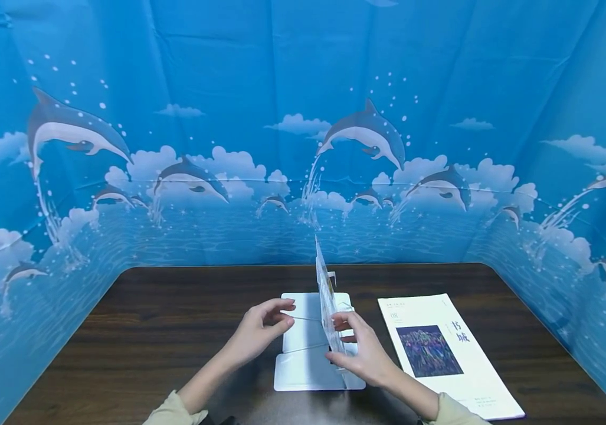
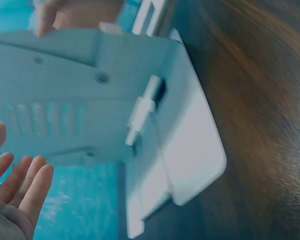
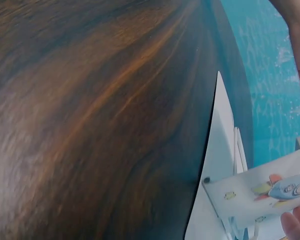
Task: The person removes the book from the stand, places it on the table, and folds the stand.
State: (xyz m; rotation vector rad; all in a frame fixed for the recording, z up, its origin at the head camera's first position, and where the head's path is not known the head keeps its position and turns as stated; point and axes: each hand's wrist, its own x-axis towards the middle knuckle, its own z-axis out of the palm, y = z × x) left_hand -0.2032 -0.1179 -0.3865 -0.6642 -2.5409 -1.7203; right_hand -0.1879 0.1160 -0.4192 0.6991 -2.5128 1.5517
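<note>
A white folding book stand has its flat base (image 1: 303, 375) on the table and its hinged panel (image 1: 325, 289) raised nearly upright, edge-on in the head view. My right hand (image 1: 361, 351) grips the panel's near right edge; fingertips show over that edge in the left wrist view. The left hand (image 1: 262, 327) hovers left of the panel over the base, fingers relaxed and holding nothing. Slots and a white hinge piece (image 2: 141, 112) appear on the panel's left side. In the right wrist view, a cartoon-printed part (image 3: 265, 187) of the stand lies beside the right fingers (image 3: 295, 225).
To the right of the stand, a white magazine (image 1: 485, 378) with a dark picture on its cover lies flat on the dark wooden table (image 1: 175, 330). A blue dolphin-print curtain (image 1: 239, 118) surrounds the table's back and sides.
</note>
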